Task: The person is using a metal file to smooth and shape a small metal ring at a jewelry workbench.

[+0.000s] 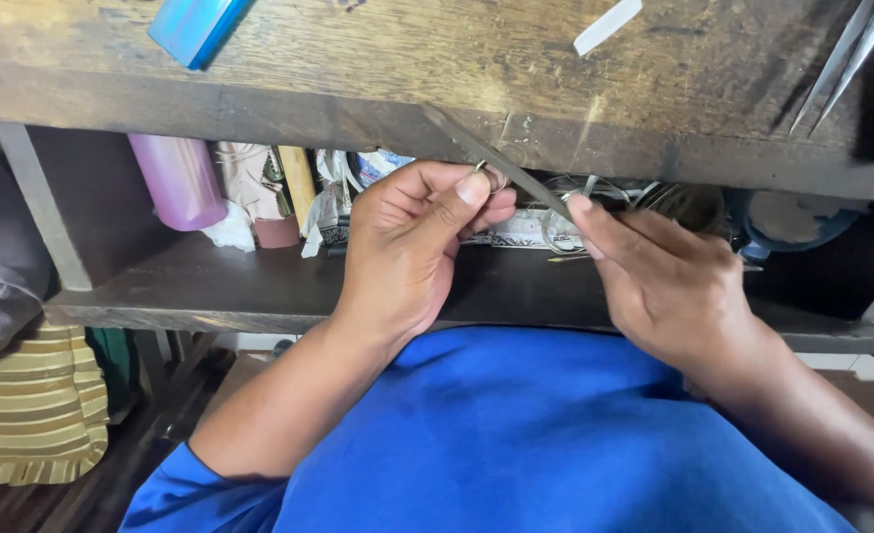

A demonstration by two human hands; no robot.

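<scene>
My left hand [412,242] pinches a small metal ring [492,176] between thumb and fingers, held against the front edge of a dark wooden bench [378,79]. My right hand [659,281] grips a thin grey metal file [496,161]. The file runs up and to the left from my fingers, and its blade lies across the ring. Both hands hover just above the lower shelf [210,286], over my blue shirt.
A blue box [195,25], a white strip [607,25] and metal tweezers [846,59] lie on the bench top. The shelf below holds a pink bottle [178,180], rags, wire coils [565,222] and a blue bowl [792,219]. A striped cushion [27,405] sits at lower left.
</scene>
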